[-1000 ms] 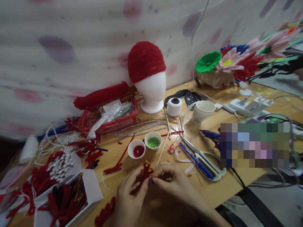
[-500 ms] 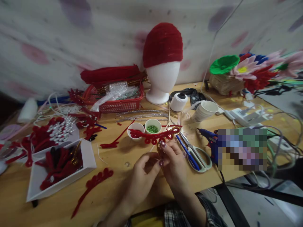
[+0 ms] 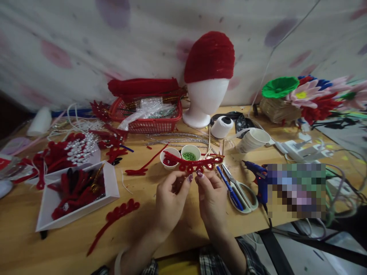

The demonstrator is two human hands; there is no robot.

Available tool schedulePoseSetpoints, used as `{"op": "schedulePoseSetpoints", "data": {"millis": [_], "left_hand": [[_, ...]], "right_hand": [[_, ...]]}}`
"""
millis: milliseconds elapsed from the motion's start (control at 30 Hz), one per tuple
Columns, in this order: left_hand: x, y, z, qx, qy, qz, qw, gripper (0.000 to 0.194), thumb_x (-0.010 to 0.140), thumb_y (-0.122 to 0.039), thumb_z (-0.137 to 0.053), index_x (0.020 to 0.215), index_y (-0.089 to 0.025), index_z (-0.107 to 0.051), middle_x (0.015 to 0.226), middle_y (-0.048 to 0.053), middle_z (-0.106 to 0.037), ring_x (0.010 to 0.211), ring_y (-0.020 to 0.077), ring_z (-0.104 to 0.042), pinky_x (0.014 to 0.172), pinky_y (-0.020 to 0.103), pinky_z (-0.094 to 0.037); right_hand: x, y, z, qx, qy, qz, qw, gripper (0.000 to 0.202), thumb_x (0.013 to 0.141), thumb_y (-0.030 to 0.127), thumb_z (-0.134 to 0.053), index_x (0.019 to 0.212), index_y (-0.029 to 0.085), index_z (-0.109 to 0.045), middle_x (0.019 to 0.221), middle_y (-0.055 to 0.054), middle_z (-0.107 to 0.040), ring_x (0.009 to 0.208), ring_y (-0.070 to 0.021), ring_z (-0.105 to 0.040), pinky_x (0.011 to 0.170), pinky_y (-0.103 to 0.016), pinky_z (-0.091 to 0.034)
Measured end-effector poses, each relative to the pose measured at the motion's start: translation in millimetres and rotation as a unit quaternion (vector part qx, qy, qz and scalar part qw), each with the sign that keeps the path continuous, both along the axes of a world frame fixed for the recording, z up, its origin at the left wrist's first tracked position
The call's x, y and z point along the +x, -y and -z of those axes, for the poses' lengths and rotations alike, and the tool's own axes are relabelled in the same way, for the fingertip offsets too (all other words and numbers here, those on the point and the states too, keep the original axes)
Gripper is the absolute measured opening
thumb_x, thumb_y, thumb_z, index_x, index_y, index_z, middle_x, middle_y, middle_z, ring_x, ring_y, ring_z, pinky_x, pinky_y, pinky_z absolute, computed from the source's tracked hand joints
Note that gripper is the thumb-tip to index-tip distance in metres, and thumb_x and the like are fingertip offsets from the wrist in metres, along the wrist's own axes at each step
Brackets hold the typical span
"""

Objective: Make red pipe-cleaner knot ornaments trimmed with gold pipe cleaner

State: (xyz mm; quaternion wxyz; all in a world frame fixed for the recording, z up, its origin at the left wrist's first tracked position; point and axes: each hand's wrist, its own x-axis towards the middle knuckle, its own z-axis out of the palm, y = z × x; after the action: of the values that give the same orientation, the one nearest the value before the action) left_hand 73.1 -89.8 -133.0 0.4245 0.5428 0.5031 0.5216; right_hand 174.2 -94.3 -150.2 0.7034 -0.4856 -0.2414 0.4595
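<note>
My left hand (image 3: 172,204) and my right hand (image 3: 212,200) meet above the table, thumbs and forefingers pinched. Between them they hold a red fuzzy pipe-cleaner piece (image 3: 187,165) with a row of small loops; gold trim shows at its right part. The fingertips hide its lower edge. Just behind it stand a paper cup of green beads (image 3: 189,156) and a paper cup of red beads (image 3: 169,162). Another red looped pipe-cleaner piece (image 3: 122,210) lies on the table, left of my left hand.
Scissors (image 3: 244,196) and a blue pen (image 3: 233,193) lie right of my hands, beside a blue glue gun (image 3: 261,183). A white box (image 3: 78,204) of red pieces sits left. Behind are a red basket (image 3: 155,126), thread spool (image 3: 222,128) and foam head (image 3: 207,97).
My left hand has risen and come level with my right, thumbs now side by side at the red piece's lower edge. The gold strand that hung between my hands is less visible. The view has shifted slightly.
</note>
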Motion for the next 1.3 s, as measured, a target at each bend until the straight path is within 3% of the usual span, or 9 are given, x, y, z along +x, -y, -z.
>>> {"op": "schedulePoseSetpoints", "data": {"millis": [100, 167, 333, 500, 767, 1033, 1300], "left_hand": [[-7, -4, 4.2, 0.197, -0.154, -0.068, 0.966, 0.007, 0.089, -0.017, -0.065, 0.090, -0.017, -0.072, 0.075, 0.002, -0.074, 0.062, 0.0111, -0.065, 0.061, 0.021, -0.052], [-12, -5, 6.3, 0.274, -0.231, -0.094, 0.929, 0.009, 0.090, -0.014, -0.064, 0.095, -0.016, -0.071, 0.077, 0.003, -0.075, 0.064, 0.0118, -0.068, 0.064, 0.021, -0.053], [-17, -4, 8.9, 0.343, -0.329, -0.138, 0.869, 0.010, 0.087, -0.012, -0.069, 0.096, -0.016, -0.069, 0.073, 0.002, -0.075, 0.062, 0.0123, -0.070, 0.062, 0.022, -0.051], [-21, 1, 7.1, 0.392, -0.361, -0.144, 0.834, 0.015, 0.084, -0.009, -0.072, 0.097, -0.014, -0.068, 0.073, 0.003, -0.076, 0.061, 0.0134, -0.070, 0.064, 0.023, -0.051], [-22, 3, 4.2, 0.361, -0.308, -0.139, 0.869, 0.011, 0.087, -0.009, -0.067, 0.095, -0.017, -0.068, 0.077, 0.003, -0.076, 0.067, 0.0131, -0.071, 0.066, 0.022, -0.054], [-20, 3, 6.7, 0.366, -0.323, -0.154, 0.859, 0.010, 0.087, -0.009, -0.066, 0.095, -0.016, -0.068, 0.075, 0.003, -0.075, 0.064, 0.0136, -0.070, 0.064, 0.022, -0.055], [-19, 2, -0.8, 0.339, -0.291, -0.133, 0.885, 0.011, 0.089, -0.008, -0.063, 0.096, -0.015, -0.068, 0.079, 0.005, -0.075, 0.071, 0.0141, -0.072, 0.065, 0.021, -0.057]], "right_hand": [[-5, 0, 1.1, 0.002, 0.022, 0.006, 1.000, 0.019, 0.073, 0.031, -0.079, 0.067, 0.019, -0.066, 0.071, 0.002, -0.064, 0.071, -0.0135, -0.055, 0.075, -0.029, -0.045], [-10, 0, 1.8, 0.002, 0.035, 0.007, 0.999, 0.018, 0.075, 0.032, -0.078, 0.069, 0.019, -0.066, 0.073, 0.001, -0.064, 0.073, -0.0145, -0.056, 0.077, -0.030, -0.046], [-17, 2, 2.4, 0.001, 0.056, 0.002, 0.998, 0.017, 0.076, 0.031, -0.077, 0.070, 0.019, -0.066, 0.073, 0.001, -0.064, 0.073, -0.0147, -0.057, 0.076, -0.030, -0.047], [-20, 4, 0.0, 0.010, 0.069, 0.008, 0.998, 0.018, 0.075, 0.031, -0.078, 0.068, 0.020, -0.066, 0.069, 0.002, -0.063, 0.069, -0.0136, -0.056, 0.073, -0.028, -0.047], [-22, 7, 1.5, 0.010, 0.061, -0.006, 0.998, 0.021, 0.075, 0.032, -0.077, 0.066, 0.019, -0.063, 0.069, 0.001, -0.062, 0.070, -0.0137, -0.054, 0.073, -0.029, -0.047], [-25, 8, 0.5, 0.011, 0.044, -0.020, 0.999, 0.020, 0.075, 0.032, -0.077, 0.067, 0.020, -0.064, 0.071, 0.001, -0.064, 0.070, -0.0141, -0.055, 0.074, -0.030, -0.048], [-26, 6, 4.9, -0.001, 0.023, -0.011, 1.000, 0.020, 0.072, 0.034, -0.079, 0.071, 0.019, -0.066, 0.074, 0.001, -0.066, 0.073, -0.0145, -0.057, 0.077, -0.030, -0.048]]}}
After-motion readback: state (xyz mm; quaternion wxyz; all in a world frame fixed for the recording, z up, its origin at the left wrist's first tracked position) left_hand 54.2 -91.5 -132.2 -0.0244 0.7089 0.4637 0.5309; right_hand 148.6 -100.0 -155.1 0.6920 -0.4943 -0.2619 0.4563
